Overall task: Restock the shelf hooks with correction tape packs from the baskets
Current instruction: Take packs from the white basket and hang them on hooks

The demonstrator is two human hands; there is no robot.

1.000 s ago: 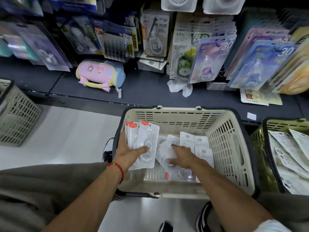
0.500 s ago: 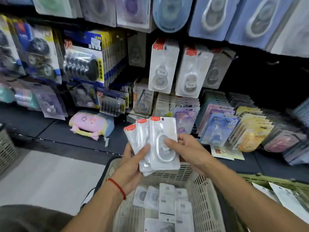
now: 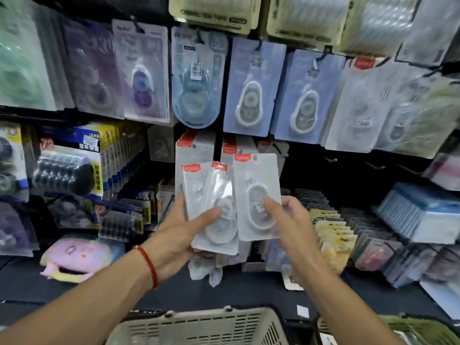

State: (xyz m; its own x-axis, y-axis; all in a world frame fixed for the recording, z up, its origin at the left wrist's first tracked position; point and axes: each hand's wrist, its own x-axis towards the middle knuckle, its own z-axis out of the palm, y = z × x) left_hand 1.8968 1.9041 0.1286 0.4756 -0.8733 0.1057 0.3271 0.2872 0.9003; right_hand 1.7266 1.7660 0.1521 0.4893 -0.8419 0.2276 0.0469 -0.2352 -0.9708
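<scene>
My left hand [image 3: 179, 232] grips a small stack of white correction tape packs [image 3: 211, 207] with red top labels, thumb across the front. My right hand [image 3: 288, 220] pinches a single matching pack [image 3: 257, 192], held upright just right of the stack. Both are raised in front of the shelf, right below hanging packs of the same kind [image 3: 194, 148] with red tops. Bare hooks [image 3: 331, 159] stick out of the dark panel to the right. The beige basket's rim [image 3: 199, 322] shows at the bottom edge.
Blue and purple correction tape cards [image 3: 249, 88] hang in the row above. Yellow and grey packs [image 3: 333, 235] stand in rows on the lower right shelf. A pink pouch [image 3: 74, 257] lies at lower left. A green basket [image 3: 420, 329] sits at bottom right.
Both hands rose from the basket toward the shelf. My right hand has drawn one pack off the stack and holds it apart to the right. The view tilted upward.
</scene>
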